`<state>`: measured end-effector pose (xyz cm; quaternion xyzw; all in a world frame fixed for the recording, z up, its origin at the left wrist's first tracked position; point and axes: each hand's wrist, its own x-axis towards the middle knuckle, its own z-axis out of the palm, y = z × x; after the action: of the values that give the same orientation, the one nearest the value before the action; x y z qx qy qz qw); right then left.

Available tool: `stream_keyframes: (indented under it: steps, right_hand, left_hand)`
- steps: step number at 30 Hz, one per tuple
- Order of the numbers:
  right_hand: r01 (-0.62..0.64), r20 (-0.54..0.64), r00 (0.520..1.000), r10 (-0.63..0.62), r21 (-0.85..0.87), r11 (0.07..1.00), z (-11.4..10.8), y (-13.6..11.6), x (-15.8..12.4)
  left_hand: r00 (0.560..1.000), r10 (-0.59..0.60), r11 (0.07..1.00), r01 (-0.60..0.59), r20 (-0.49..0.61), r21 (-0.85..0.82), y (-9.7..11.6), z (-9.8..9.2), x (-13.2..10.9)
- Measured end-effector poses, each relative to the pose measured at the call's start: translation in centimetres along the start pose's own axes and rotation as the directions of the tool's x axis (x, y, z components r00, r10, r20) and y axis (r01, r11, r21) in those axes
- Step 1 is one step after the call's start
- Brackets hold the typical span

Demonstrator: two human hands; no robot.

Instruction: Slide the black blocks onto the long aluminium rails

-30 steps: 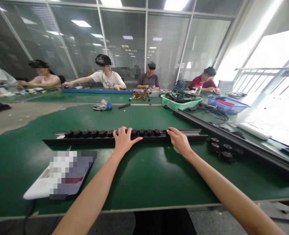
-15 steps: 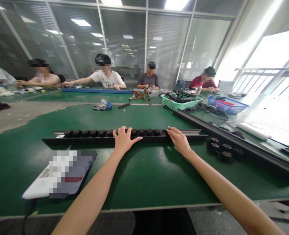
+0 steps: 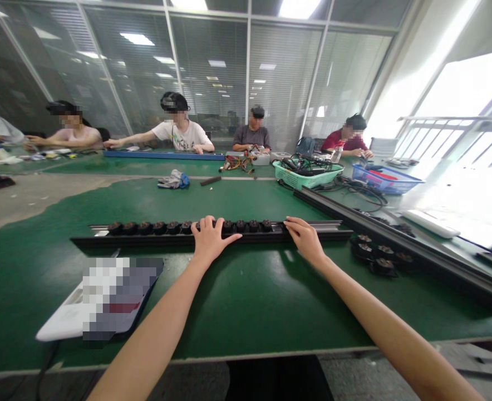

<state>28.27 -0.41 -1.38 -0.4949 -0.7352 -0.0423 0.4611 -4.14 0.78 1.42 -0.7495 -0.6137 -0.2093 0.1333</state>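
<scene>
A long black rail (image 3: pixel 146 239) lies across the green table (image 3: pixel 246 301), carrying a row of several small black round parts (image 3: pixel 154 227). My left hand (image 3: pixel 210 239) rests on the rail's middle, fingers spread over the row of parts, thumb stretched right along the rail. My right hand (image 3: pixel 305 239) lies on the rail just right of the last round part, fingers curved down over its near edge. A small pile of loose black round parts (image 3: pixel 377 257) sits to the right of my right hand.
A white device with a blurred screen (image 3: pixel 99 301) lies at the near left. A second long black rail (image 3: pixel 396 239) runs diagonally at right. Green basket (image 3: pixel 306 175) and blue basket (image 3: pixel 385 181) with cables stand farther back. Several people sit at the far side.
</scene>
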Motion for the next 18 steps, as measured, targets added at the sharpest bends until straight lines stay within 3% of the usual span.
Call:
stream_keyframes:
  steps: [18]
  right_hand:
    - [-0.052, 0.005, 0.999, 0.052, -0.017, 0.999, 0.01, -0.71, -0.06]
  left_hand:
    - [1.000, -0.010, 1.000, 0.010, 0.000, 0.016, 0.15, -0.19, -0.10]
